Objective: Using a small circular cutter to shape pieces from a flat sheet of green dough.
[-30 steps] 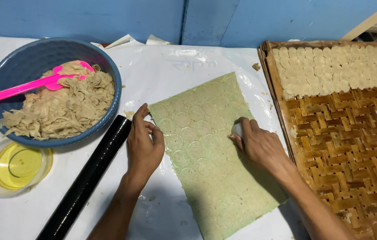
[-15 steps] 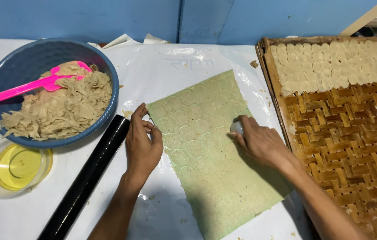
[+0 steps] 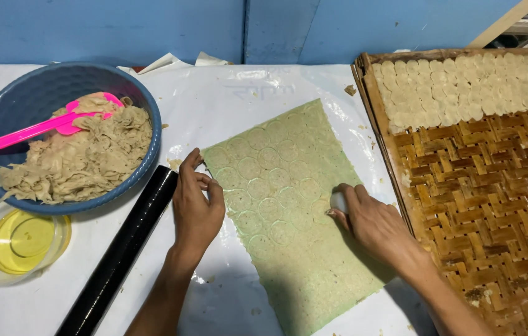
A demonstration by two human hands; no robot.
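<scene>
A thin greenish dough sheet [image 3: 301, 249] lies flat on the white plastic-covered table, stamped with many round cut marks across its upper half. My right hand [image 3: 373, 224] presses a small white round cutter [image 3: 337, 201] into the sheet near its right edge. My left hand [image 3: 195, 205] rests on the table at the sheet's left edge, fingertips touching the dough. A black rolling pin [image 3: 121, 255] lies diagonally just left of my left hand.
A blue bowl [image 3: 52, 87] of beige dough scraps with a pink scoop [image 3: 34, 129] sits at the left. Below it stands a clear bowl of yellow oil [image 3: 18, 242]. A woven bamboo tray [image 3: 494, 205] on the right carries rows of pale dough rounds [image 3: 463, 87].
My right hand has shifted slightly down and left along the sheet with the cutter. My left hand has stayed at the sheet's left edge.
</scene>
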